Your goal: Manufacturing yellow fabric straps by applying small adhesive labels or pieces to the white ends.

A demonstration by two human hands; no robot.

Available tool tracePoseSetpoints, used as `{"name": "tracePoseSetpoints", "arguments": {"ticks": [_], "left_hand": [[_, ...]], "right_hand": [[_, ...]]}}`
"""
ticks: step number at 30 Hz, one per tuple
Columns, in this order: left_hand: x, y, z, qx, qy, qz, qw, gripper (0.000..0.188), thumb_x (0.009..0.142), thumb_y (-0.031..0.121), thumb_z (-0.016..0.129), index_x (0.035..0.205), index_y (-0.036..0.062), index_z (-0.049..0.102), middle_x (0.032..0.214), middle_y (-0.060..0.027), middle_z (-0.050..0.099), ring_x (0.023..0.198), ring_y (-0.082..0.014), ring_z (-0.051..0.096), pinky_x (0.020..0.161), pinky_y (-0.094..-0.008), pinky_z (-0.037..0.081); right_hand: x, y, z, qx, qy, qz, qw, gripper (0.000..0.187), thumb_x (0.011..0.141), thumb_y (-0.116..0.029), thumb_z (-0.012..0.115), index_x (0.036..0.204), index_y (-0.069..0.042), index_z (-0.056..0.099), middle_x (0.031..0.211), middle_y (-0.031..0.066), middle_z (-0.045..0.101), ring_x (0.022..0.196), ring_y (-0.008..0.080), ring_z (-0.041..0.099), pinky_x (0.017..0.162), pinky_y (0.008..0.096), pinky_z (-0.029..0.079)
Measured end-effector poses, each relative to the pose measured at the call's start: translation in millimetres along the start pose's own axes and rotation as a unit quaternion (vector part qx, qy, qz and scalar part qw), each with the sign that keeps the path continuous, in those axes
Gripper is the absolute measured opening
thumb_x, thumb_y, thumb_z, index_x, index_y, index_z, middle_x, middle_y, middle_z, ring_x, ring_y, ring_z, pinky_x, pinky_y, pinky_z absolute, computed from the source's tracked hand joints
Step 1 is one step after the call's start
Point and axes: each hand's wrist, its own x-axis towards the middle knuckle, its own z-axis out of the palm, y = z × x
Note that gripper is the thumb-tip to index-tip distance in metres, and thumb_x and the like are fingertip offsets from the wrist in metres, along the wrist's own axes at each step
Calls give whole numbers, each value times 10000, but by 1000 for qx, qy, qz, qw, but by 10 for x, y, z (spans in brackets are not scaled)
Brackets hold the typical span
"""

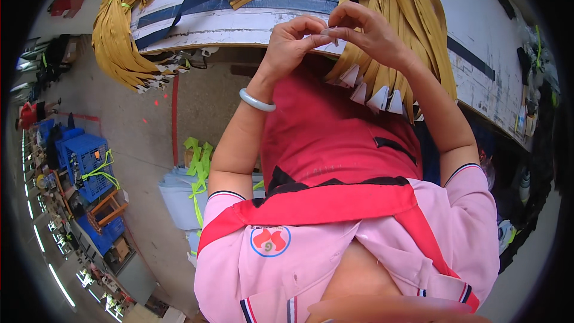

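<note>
My left hand point(289, 46) and my right hand point(378, 37) meet in front of me at the near edge of a white worktable point(209, 37). Thumbs and forefingers of both are pinched together around a small pale piece point(333, 34), mostly covered by the fingertips. Just beyond and right of them, a thick bundle of mustard-yellow straps point(418, 36) hangs over the edge. White folded tabs point(378, 100) sit at the lower ends of these straps. A pale bangle circles my left wrist.
Another tied bundle of yellow straps point(113, 39) hangs at the table's left end. A dark blue strap point(194, 9) lies across the tabletop. Pale stacked material with lime ribbons point(182, 194) stands on the floor to the left, and a blue crate point(88, 164) farther off.
</note>
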Motion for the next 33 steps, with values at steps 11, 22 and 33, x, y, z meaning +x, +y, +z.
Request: {"name": "tracePoseSetpoints", "arguments": {"ticks": [11,22,33], "left_hand": [[195,55,-51,8,-50,-64,997,93,863,31,708,950,13,679,921,-30,667,872,-98,604,818,-242,482],[206,105,63,-48,-12,-58,997,149,863,30,712,1002,15,660,895,-50,686,829,-110,647,790,-234,511],[118,3,295,228,151,89,958,116,872,-53,638,956,1,580,832,-55,633,725,-119,658,661,-256,576]], "right_hand": [[93,115,-251,-9,-80,26,996,244,890,-243,714,985,-38,622,831,3,625,774,82,567,713,244,466],[116,134,-262,209,-70,30,975,165,869,-201,730,861,-56,651,774,-14,643,742,57,585,652,233,484],[122,180,266,-96,258,-129,953,109,835,-57,679,839,-7,583,665,74,513,632,167,550,578,315,434]]}}
